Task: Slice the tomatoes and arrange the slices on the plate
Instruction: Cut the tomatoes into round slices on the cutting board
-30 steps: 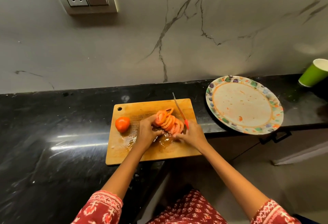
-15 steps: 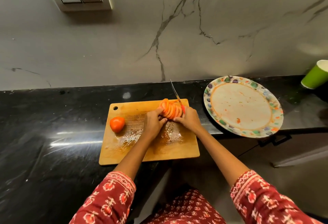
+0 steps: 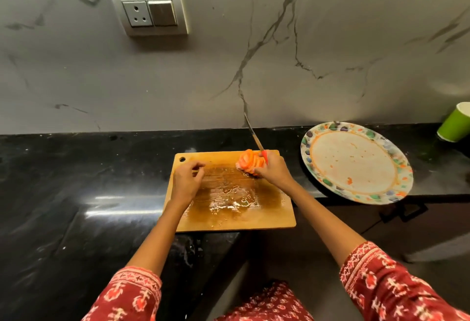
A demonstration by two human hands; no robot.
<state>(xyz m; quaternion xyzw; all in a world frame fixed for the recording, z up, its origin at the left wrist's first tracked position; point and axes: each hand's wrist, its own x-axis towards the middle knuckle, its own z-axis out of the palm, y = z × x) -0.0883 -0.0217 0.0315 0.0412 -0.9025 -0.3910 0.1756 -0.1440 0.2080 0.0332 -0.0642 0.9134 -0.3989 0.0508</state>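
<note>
A grey marble-veined wall carries a socket plate (image 3: 148, 10) above a black polished bench (image 3: 63, 193). A wooden cutting board (image 3: 269, 216) lies on the bench with its near right corner reaching past the bench's front edge; its middle is wet with juice.

Right hand (image 3: 273, 170): the grip is closed round a red-handled knife (image 3: 255, 140) and, in the same hold, a fanned stack of tomato slices (image 3: 248, 161) at the board's far right corner. The blade points up and away toward the wall. Whether the slices rest on the board or are lifted just clear of it cannot be told.

Left hand (image 3: 185, 180): positioned over the far left part of the board, fingers loosely curled with fingertips drawn near the thumb. Whether anything is under or inside it cannot be told, as the palm side is hidden.

A plate (image 3: 404, 168) with a multicoloured rim sits on the bench to the right of the board, apart from it, its near edge overhanging the bench front. Its centre bears only smears and a few small orange bits. A green cup (image 3: 455, 126) stands at the far right, near the wall.

Bare bench surface extends to the left of the board and in the gap between board and plate.
</note>
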